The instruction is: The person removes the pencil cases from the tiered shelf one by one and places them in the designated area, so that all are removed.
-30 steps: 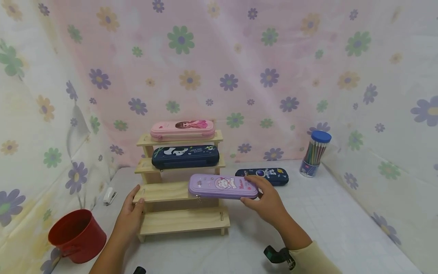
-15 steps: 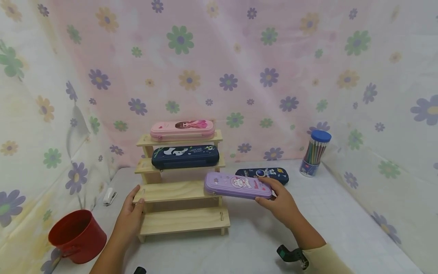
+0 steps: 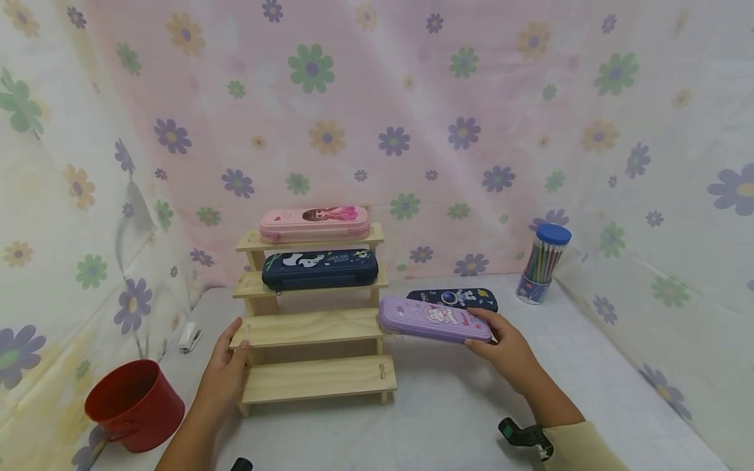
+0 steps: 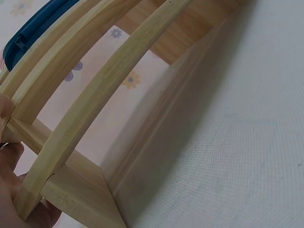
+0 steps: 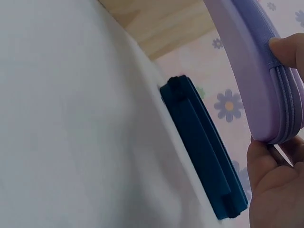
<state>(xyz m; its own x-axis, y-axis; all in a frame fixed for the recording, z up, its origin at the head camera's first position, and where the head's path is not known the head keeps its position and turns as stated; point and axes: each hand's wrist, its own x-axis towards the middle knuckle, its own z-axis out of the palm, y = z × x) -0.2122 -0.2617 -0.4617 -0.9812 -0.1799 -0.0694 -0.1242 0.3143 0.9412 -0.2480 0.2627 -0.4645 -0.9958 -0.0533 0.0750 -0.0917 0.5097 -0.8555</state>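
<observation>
My right hand (image 3: 508,347) grips the right end of a purple pencil case (image 3: 434,319) with a rabbit print. In the right wrist view the purple case (image 5: 247,71) is held up off the table, thumb on its zipper side. Its left end overlaps the right end of the third step of a wooden tiered stand (image 3: 312,328). My left hand (image 3: 222,369) holds the stand's left side at that step, thumb on top. On the upper steps lie a pink pencil case (image 3: 315,224) and a navy panda pencil case (image 3: 320,269). The two lower steps are bare.
A navy astronaut pencil case (image 3: 465,298) lies on the table behind the purple one. At the back right stands a tub of pencils (image 3: 543,265) with a blue lid. A red bucket (image 3: 134,405) and a small white stapler-like object (image 3: 190,337) are at the left.
My right hand has carried the purple pencil case rightward, off the third step to beside its right end. The left hand and the stand have stayed in place.
</observation>
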